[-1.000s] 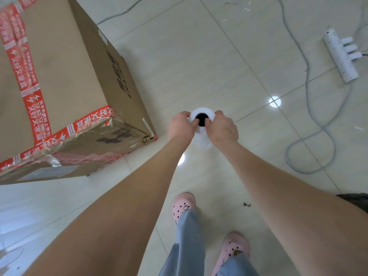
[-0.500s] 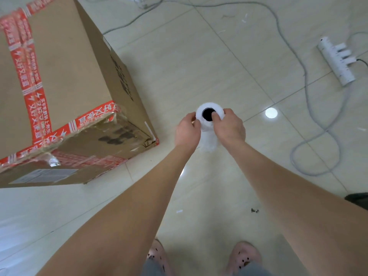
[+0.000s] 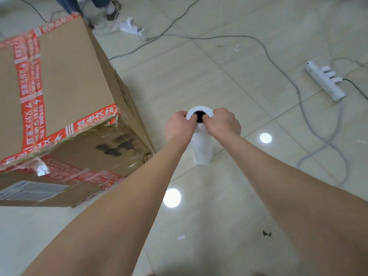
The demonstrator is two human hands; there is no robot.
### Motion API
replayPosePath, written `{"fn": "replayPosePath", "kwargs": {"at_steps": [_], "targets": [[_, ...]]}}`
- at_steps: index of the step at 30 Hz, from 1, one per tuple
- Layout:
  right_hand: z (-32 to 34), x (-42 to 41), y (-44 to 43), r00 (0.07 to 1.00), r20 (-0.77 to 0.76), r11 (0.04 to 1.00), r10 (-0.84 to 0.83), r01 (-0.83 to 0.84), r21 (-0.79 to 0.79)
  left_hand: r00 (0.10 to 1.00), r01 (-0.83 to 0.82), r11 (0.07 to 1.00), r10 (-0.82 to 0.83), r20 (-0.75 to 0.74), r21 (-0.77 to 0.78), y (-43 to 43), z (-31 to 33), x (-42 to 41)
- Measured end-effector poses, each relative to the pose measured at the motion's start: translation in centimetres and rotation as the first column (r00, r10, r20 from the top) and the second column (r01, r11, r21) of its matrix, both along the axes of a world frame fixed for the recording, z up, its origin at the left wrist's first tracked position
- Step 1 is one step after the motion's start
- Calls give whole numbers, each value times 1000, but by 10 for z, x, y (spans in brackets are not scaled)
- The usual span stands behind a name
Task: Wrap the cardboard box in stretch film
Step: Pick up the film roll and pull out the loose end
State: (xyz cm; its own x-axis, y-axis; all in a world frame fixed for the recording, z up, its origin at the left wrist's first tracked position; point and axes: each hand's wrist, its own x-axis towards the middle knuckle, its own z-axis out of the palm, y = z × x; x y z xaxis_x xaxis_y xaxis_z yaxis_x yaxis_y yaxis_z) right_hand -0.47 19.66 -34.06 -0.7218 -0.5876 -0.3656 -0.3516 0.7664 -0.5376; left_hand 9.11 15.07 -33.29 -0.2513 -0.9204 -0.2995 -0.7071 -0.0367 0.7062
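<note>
Stretch film roll point(image 3: 201, 151): we hold it upright at mid-frame, to the right of the box and apart from it. Its dark core opening faces up. We cannot tell whether its lower end touches the floor.
Left hand point(image 3: 179, 126): its fingers are curled over the left side of the roll's top rim, grasping it.
Right hand point(image 3: 224, 123): it is clenched on the right side of the same rim, with one digit at the core opening.
Cardboard box point(image 3: 67, 80): it stands on the floor at the left, one corner pointing towards the roll.
Red tape point(image 3: 29, 82): printed bands cross the box top and follow its near top edge.
Near face: a wrinkled, shiny clear layer lies below that edge; we cannot tell film from tape. A white label point(image 3: 29, 191) sits low.
Floor point(image 3: 199, 76): pale glossy tiles with two round light reflections.
Power strip point(image 3: 324, 82): white, at the right, well apart from the roll; a grey cable point(image 3: 278, 62) loops beside it.
Another person's foot point(image 3: 112, 10): at the top edge, beyond the box.
</note>
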Motion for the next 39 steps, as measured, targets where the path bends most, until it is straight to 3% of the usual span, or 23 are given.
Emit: {"fn": "replayPosePath", "kwargs": {"at_steps": [3,8,16,20,27,32,35,39], "targets": [[-2,0,-2,995,-104,1000,6,-8,-16,999,-25,997,23,-26,-70,-3,-10,8],[-22,-3,-3,989,-131,984,-71,48,-171,974,-96,984,63,-216,-150,-5,-32,4],[-34,-14,-9,966,182,908,-184,238,-344,875,-111,982,23,-484,-153,-3,-65,0],[-37,-6,-6,929,324,838,-178,316,-446,832,-67,995,14,-554,-75,-6,-61,2],[-34,8,-7,951,278,869,-136,249,-427,803,47,998,-20,-596,30,-11,-51,24],[-38,5,-7,977,192,885,-91,167,-434,844,183,972,-232,-483,-148,-4,-67,35],[-36,8,-9,989,143,896,-32,92,-435,899,122,953,-225,-375,-279,-3,-71,29],[-34,4,-9,995,98,899,-7,49,-435,912,75,930,-210,-354,-359,-3,-69,32]]}}
